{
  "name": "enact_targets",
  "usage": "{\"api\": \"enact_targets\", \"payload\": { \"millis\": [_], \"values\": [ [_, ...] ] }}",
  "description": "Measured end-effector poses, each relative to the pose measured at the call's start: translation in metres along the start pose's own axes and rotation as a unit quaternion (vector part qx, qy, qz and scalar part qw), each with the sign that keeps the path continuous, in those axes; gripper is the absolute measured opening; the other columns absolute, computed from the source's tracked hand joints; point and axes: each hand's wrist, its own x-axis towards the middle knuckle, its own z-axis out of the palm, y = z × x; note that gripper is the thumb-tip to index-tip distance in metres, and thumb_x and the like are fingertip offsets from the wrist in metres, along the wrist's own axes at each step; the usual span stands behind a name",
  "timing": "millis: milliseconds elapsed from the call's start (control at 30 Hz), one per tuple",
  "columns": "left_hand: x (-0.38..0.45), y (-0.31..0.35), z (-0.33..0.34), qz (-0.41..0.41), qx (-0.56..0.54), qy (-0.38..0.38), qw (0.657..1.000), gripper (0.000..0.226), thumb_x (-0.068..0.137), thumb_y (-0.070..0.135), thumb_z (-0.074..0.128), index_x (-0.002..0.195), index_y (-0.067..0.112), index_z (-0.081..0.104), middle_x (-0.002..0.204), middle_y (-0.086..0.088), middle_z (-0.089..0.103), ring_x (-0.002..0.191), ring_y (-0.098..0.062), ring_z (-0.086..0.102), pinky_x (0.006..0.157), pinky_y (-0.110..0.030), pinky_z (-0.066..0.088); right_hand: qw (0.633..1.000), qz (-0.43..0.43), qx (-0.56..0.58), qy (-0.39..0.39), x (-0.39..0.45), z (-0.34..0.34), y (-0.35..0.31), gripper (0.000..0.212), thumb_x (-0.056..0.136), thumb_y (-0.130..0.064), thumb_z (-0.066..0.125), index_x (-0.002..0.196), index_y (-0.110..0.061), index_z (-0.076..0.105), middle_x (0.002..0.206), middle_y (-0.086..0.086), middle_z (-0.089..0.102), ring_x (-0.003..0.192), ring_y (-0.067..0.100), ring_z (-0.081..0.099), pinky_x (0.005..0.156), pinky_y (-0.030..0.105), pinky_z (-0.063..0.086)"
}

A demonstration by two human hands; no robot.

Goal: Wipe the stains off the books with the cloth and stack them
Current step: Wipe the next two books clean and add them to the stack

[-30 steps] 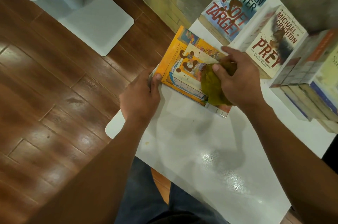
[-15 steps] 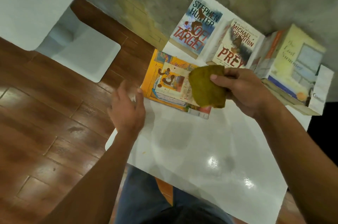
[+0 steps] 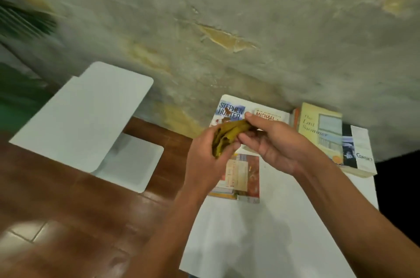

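Both hands hold the olive-yellow cloth (image 3: 227,135) in the air above the table. My left hand (image 3: 208,157) grips its lower bunched part, and my right hand (image 3: 275,143) pinches its upper end. Under them the orange picture book (image 3: 243,177) lies flat on the white table (image 3: 261,236), its stained upper part hidden by my hands. Behind are the stained Stephen Hunter book (image 3: 229,111) and the Michael Crichton book (image 3: 268,115), both partly covered. A stack topped by a pale yellow book (image 3: 320,132) stands at the right.
A rough grey wall (image 3: 227,27) rises right behind the table. A second white table (image 3: 91,114) with a square base stands to the left over the brown wooden floor (image 3: 68,209). A white-spined book (image 3: 361,150) lies at the stack's right side.
My right hand lifted the cloth off the orange book. My left hand left the book's edge and came up to take the cloth too. The camera tilted up toward the wall.
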Motion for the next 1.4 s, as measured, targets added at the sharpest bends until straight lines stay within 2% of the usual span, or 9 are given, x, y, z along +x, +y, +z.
{"api": "enact_targets", "payload": {
  "millis": [100, 267, 433, 700, 833, 1000, 1167, 1300, 1400],
  "values": [
    [0.009, 0.020, -0.004, -0.047, -0.092, 0.017, 0.994, 0.020, 0.086, 0.013, 0.078, 0.103, 0.022, 0.073, 0.083, 0.006, 0.073, 0.075, -0.005, 0.064, 0.070, -0.022, 0.053, 0.997, -0.043, -0.063, 0.015, -0.012, -0.002, -0.004, 0.029, 0.096, -0.029, 0.064, 0.096, 0.000, 0.065, 0.073, 0.011, 0.056, 0.061, 0.020, 0.063, 0.062, 0.025, 0.058],
    [0.011, 0.037, -0.004, -0.062, -0.107, 0.021, 0.992, 0.021, 0.087, 0.008, 0.076, 0.100, 0.024, 0.074, 0.082, 0.005, 0.074, 0.073, -0.009, 0.065, 0.069, -0.022, 0.055, 0.965, -0.116, -0.229, 0.050, -0.028, -0.010, 0.002, 0.041, 0.088, -0.049, 0.068, 0.102, -0.011, 0.072, 0.086, 0.006, 0.067, 0.071, 0.017, 0.061, 0.071, 0.028, 0.055],
    [0.006, 0.048, -0.002, -0.062, -0.099, -0.004, 0.993, 0.038, 0.082, -0.010, 0.070, 0.104, 0.022, 0.072, 0.085, 0.012, 0.074, 0.078, 0.001, 0.068, 0.071, -0.015, 0.053, 0.966, -0.185, -0.157, 0.092, -0.035, -0.001, 0.012, 0.031, 0.086, -0.028, 0.077, 0.113, -0.016, 0.067, 0.102, 0.008, 0.074, 0.094, 0.019, 0.072, 0.080, 0.033, 0.060],
    [0.006, 0.059, -0.021, -0.034, -0.214, -0.170, 0.961, 0.056, 0.081, 0.017, 0.082, 0.133, 0.015, 0.060, 0.121, -0.005, 0.071, 0.115, -0.025, 0.067, 0.097, -0.039, 0.055, 0.965, -0.234, -0.079, 0.092, -0.043, -0.005, 0.009, 0.043, 0.093, 0.006, 0.060, 0.128, -0.019, 0.063, 0.107, 0.017, 0.071, 0.102, 0.030, 0.070, 0.086, 0.038, 0.059],
    [0.015, 0.077, -0.017, -0.060, -0.178, -0.092, 0.978, 0.015, 0.096, 0.026, 0.067, 0.106, 0.018, 0.075, 0.096, -0.011, 0.075, 0.091, -0.028, 0.072, 0.083, -0.055, 0.058, 0.976, -0.201, -0.056, 0.062, -0.053, -0.010, -0.006, 0.042, 0.091, 0.009, 0.049, 0.119, -0.016, 0.069, 0.105, 0.018, 0.072, 0.105, 0.036, 0.067, 0.089, 0.047, 0.057],
    [0.042, 0.103, -0.031, -0.091, -0.182, -0.053, 0.978, 0.021, 0.101, 0.026, 0.056, 0.096, 0.014, 0.074, 0.082, -0.002, 0.077, 0.077, -0.014, 0.073, 0.064, -0.029, 0.059, 0.966, -0.192, -0.166, 0.045, -0.077, -0.030, -0.037, 0.042, 0.092, 0.002, 0.051, 0.117, -0.025, 0.072, 0.102, 0.010, 0.076, 0.094, 0.026, 0.073, 0.089, 0.042, 0.058],
    [0.069, 0.128, -0.045, -0.100, -0.178, -0.108, 0.973, 0.030, 0.102, 0.030, 0.054, 0.093, 0.007, 0.071, 0.076, -0.004, 0.075, 0.069, -0.015, 0.071, 0.058, -0.026, 0.059, 0.919, -0.245, -0.307, 0.012, -0.094, -0.046, -0.059, 0.030, 0.096, -0.011, 0.063, 0.120, -0.027, 0.069, 0.111, 0.025, 0.063, 0.084, 0.021, 0.065, 0.067, 0.026, 0.056],
    [0.083, 0.150, -0.044, -0.131, -0.243, -0.131, 0.952, 0.030, 0.103, 0.031, 0.053, 0.094, 0.009, 0.073, 0.082, -0.010, 0.076, 0.071, -0.020, 0.073, 0.060, -0.031, 0.061, 0.870, -0.316, -0.367, 0.091, -0.086, -0.053, -0.064, 0.028, 0.091, -0.020, 0.071, 0.115, -0.034, 0.069, 0.102, 0.006, 0.060, 0.090, 0.020, 0.061, 0.078, 0.030, 0.054],
    [0.089, 0.166, -0.034, -0.143, -0.253, -0.140, 0.947, 0.029, 0.103, 0.032, 0.054, 0.096, 0.010, 0.072, 0.083, -0.011, 0.076, 0.071, -0.020, 0.073, 0.060, -0.031, 0.060, 0.767, -0.377, -0.478, 0.203, -0.089, -0.046, -0.057, 0.041, 0.090, -0.028, 0.072, 0.128, -0.036, 0.058, 0.111, -0.010, 0.053, 0.099, 0.008, 0.057, 0.091, 0.031, 0.053]
  ]
}}
